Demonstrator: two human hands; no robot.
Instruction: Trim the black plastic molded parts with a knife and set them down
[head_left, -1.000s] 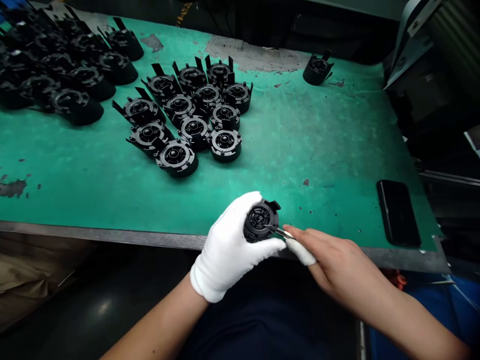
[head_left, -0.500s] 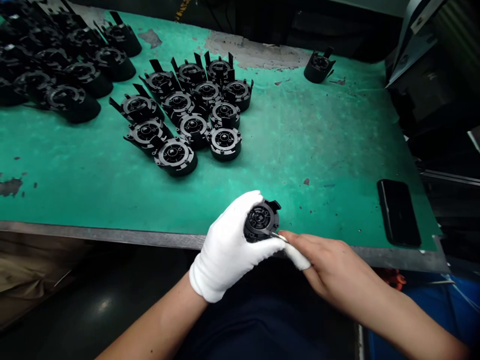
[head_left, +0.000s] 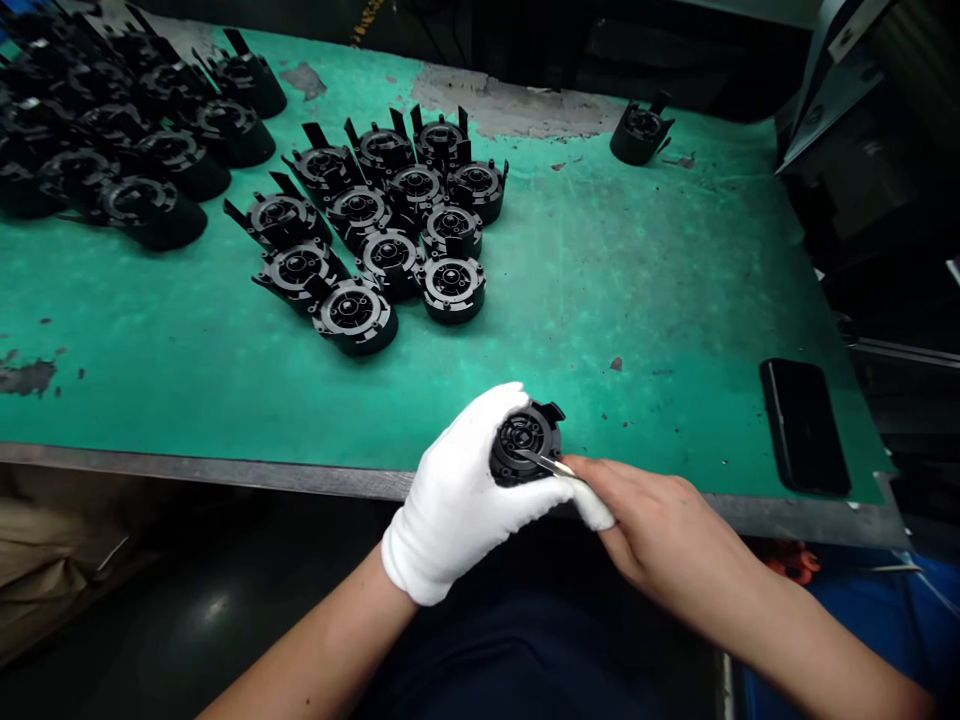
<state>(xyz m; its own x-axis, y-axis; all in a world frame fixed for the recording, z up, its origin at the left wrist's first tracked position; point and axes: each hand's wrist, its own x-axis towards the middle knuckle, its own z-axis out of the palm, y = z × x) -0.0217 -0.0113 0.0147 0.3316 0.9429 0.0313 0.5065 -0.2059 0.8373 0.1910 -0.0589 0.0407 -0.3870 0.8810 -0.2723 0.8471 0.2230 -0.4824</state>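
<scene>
My left hand (head_left: 457,490), in a white glove, is wrapped around a round black plastic housing (head_left: 529,435) near the table's front edge. The housing's ringed face points up, and a short tab sticks out at its far side. My right hand (head_left: 652,505) is bare except for a white cover on the thumb. It is closed on a thin knife-like tool (head_left: 544,462) with a metal blade. The blade's tip lies over the face of the housing; whether it touches cannot be made out. Most of the tool's handle is hidden by the fingers.
Several similar black housings (head_left: 390,255) stand grouped on the green table (head_left: 585,260). A denser cluster of housings (head_left: 142,205) fills the far left. One single housing (head_left: 637,135) stands at the back right. A black phone (head_left: 806,425) lies near the right edge.
The tool's blade has moved inward over the housing's face, and more of it shows. My right hand has shifted slightly up and left. My left hand keeps its grip.
</scene>
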